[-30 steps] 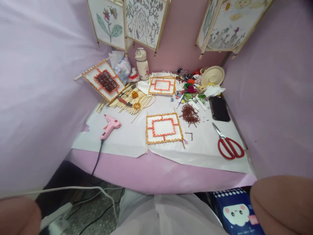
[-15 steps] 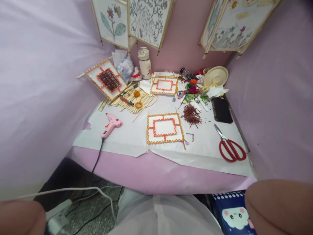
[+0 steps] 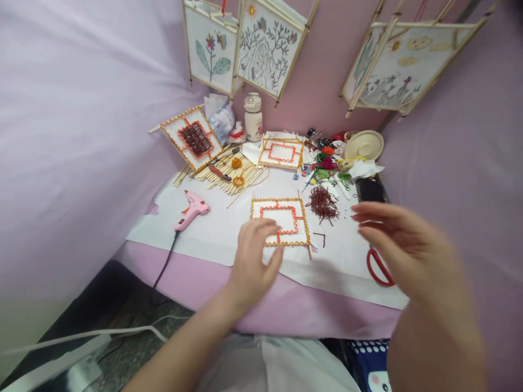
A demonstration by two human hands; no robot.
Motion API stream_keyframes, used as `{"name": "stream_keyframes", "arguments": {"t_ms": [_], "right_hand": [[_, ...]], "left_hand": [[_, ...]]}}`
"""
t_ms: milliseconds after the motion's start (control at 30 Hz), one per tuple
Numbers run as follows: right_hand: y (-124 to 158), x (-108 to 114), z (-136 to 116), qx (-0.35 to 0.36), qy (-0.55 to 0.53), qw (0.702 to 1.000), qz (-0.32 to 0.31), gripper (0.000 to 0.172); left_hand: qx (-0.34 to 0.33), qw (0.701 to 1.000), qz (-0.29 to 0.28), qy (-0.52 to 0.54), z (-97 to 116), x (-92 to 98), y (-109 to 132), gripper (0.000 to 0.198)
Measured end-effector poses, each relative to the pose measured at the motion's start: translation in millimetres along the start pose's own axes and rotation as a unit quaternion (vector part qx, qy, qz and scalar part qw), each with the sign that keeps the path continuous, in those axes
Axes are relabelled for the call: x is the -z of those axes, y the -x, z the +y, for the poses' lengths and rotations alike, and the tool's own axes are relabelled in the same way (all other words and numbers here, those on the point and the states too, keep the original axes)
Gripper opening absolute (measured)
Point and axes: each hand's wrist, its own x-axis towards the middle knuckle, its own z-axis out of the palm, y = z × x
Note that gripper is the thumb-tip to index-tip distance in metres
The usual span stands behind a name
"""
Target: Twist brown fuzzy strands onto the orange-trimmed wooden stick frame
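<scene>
My left hand [image 3: 255, 258] is over the lower left part of a white panel [image 3: 300, 218] edged with yellow and orange looped trim. Its thumb and fingers are apart, with nothing between them; whether the fingertips touch the panel I cannot tell. On the right, my right hand [image 3: 408, 253] hangs above the table, fingers and thumb parted and holding nothing. Beneath it, red-handled scissors [image 3: 378, 269] show only in part. A pile of short brown yarn pieces [image 3: 323, 204] lies just right of the panel, with a bent brown piece [image 3: 323, 239] below it.
A pink glue gun [image 3: 192, 209] lies on the left, its cord over the table edge. Behind are wooden sticks [image 3: 220, 179], pliers [image 3: 220, 172], a brown-filled panel [image 3: 196, 139], another trimmed panel [image 3: 281, 152], a bottle [image 3: 253, 117] and a phone [image 3: 370, 190]. Lanterns [image 3: 265, 51] hang above.
Both hands have risen from the bottom corners to above the table, the left over the near panel, the right over the scissors. The camera view has tilted up slightly.
</scene>
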Motion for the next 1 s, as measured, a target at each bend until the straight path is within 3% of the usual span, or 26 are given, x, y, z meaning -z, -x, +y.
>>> {"name": "stream_keyframes", "arguments": {"t_ms": [100,167,267,433,600,667,767,867,1000], "right_hand": [[-11.4,-18.5,54.9,-0.004,0.097,0.993,-0.064,0.02],[-8.1,-29.8,87.3,-0.014,0.165,0.983,-0.078,0.018],[1.3,-46.6,110.8,-0.038,0.24,0.966,-0.093,0.019],[4.1,-64.6,115.7,-0.049,0.341,0.937,-0.062,0.014],[-4.7,-65.1,117.0,-0.025,0.251,0.965,-0.068,0.013],[-9.4,-63.6,111.4,-0.002,0.172,0.983,-0.061,0.012],[-16.4,-62.8,98.0,0.034,0.063,0.995,-0.065,0.013],[-21.6,-64.4,86.7,0.053,0.033,0.996,-0.065,0.012],[-23.7,-68.5,81.6,0.06,0.026,0.996,-0.063,0.011]], "left_hand": [[0.051,0.998,0.008,-0.032,-36.5,-13.6,-35.4,0.023],[0.108,0.993,-0.026,-0.051,-59.8,-23.2,-58.3,0.02],[0.127,0.989,-0.045,-0.057,-77.4,-38.2,-78.3,0.017],[0.072,0.993,-0.092,-0.032,-64.8,-61.2,-78.7,0.016],[0.04,0.983,-0.167,0.065,-40.2,-70.6,-81.1,0.014],[0.072,0.963,-0.216,0.145,-32.8,-73.3,-83.8,0.014],[0.177,0.907,-0.268,0.272,-26.2,-79.2,-84.2,0.016],[0.264,0.857,-0.269,0.351,-24.7,-84.5,-79.4,0.019],[0.327,0.815,-0.236,0.416,-25.3,-87.2,-71.9,0.021]]}}
